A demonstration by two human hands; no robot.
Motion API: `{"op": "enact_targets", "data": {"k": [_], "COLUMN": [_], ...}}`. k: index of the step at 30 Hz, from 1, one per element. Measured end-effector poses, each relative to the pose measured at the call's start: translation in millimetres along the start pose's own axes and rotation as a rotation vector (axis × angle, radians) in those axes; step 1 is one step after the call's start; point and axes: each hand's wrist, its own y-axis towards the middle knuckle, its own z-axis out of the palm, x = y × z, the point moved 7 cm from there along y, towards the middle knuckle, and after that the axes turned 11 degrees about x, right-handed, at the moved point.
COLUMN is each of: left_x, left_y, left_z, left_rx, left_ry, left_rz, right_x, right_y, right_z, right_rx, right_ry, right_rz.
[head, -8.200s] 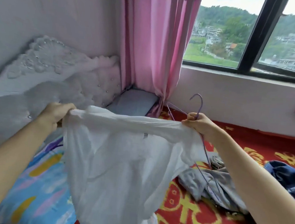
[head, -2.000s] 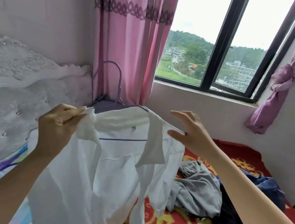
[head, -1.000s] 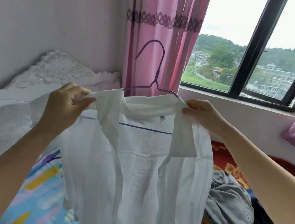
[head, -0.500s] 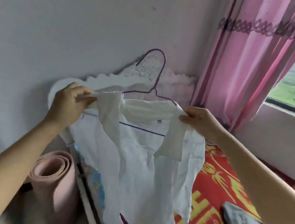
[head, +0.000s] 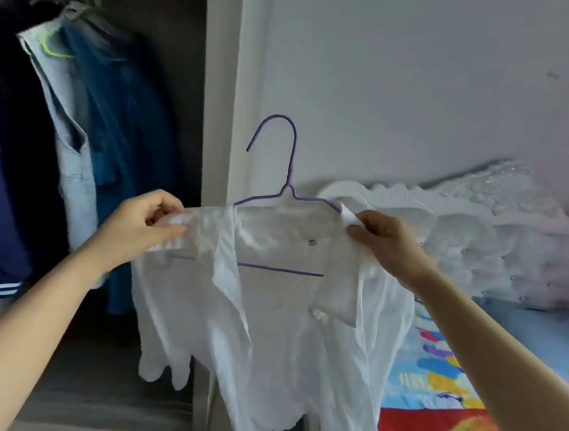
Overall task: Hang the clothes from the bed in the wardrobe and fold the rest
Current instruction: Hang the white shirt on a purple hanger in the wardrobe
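White shirt (head: 276, 335) on hanger (head: 281, 269) | each shoulder between fingers (head: 165, 205): left hand (head: 137, 226), right hand (head: 383, 244)

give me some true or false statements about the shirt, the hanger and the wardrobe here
1. The white shirt hangs on the purple wire hanger. True.
2. The left hand and the right hand each pinch a shoulder of the shirt. True.
3. The hanger's hook is over a rail. False: it is free in the air, in front of the wall beside the wardrobe.
4. The wardrobe stands empty. False: clothes hang in it, among them a blue garment.
5. The bed lies at the right of the view. True.
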Motion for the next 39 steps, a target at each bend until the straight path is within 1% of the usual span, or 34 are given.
{"op": "enact_targets", "data": {"k": [1, 2, 4, 7, 11, 15, 17, 20, 22, 24, 26, 30, 33, 35, 37, 39], "left_x": [7.5, 21.2, 40.2, 68.5, 100.5, 108.1, 115.1, 135.8, 156.6, 172.0, 179.0, 182.1, 180.3, 182.2, 192.0, 207.3], "left_y": [-4.8, -20.9, -39.2, -61.4, -82.6, -90.0, -90.0, -91.9, -93.3, -94.5, -90.8, -68.0, -34.5, -1.9, 28.2, 58.7], "left_z": [-6.9, -34.5, -68.2, -127.6, -201.5, -236.6, -252.7, -266.6, -264.8, -259.7, -262.1, -271.0, -258.9, -251.0, -247.6, -240.8], "left_rx": [0.083, 0.12, 0.169, 0.117, -0.045, -0.051, -0.081, -0.131, -0.071, -0.006, -0.052, -0.236, -0.258, -0.25, -0.189, -0.067], "left_ry": [-0.032, -0.056, -0.099, -0.03, 0.084, 0.113, 0.134, 0.119, 0.116, 0.159, 0.271, 0.61, 0.728, 0.704, 0.665, 0.488], "left_rz": [-0.022, -0.057, -0.095, -0.129, -0.14, -0.08, -0.067, -0.111, -0.205, -0.246, -0.248, -0.28, -0.213, -0.149, -0.174, -0.223], "right_x": [6.7, 21.2, 42.4, 83.0, 122.2, 146.2, 157.9, 166.5, 166.6, 165.2, 165.8, 163.1, 150.7, 137.5, 124.3, 108.7], "right_y": [4.5, 21.2, 40.4, 74.6, 106.7, 122.3, 129.4, 137.7, 141.0, 145.9, 152.9, 170.2, 185.4, 194.9, 196.8, 195.2], "right_z": [8.2, 35.7, 72.8, 138.5, 215.8, 260.1, 277.0, 291.3, 295.5, 300.3, 304.5, 299.9, 282.5, 265.3, 249.2, 236.4], "right_rx": [0.004, 0.039, 0.051, 0.067, 0.094, 0.156, 0.174, 0.174, 0.157, 0.137, 0.132, 0.131, 0.081, 0.043, 0.034, 0.055], "right_ry": [0.015, 0.043, 0.111, 0.164, 0.238, 0.225, 0.228, 0.219, 0.225, 0.236, 0.237, 0.233, 0.268, 0.303, 0.344, 0.39], "right_rz": [-0.009, -0.031, -0.041, -0.058, -0.074, -0.076, -0.083, -0.082, -0.076, -0.073, -0.07, -0.044, 0.043, 0.133, 0.226, 0.31]}}
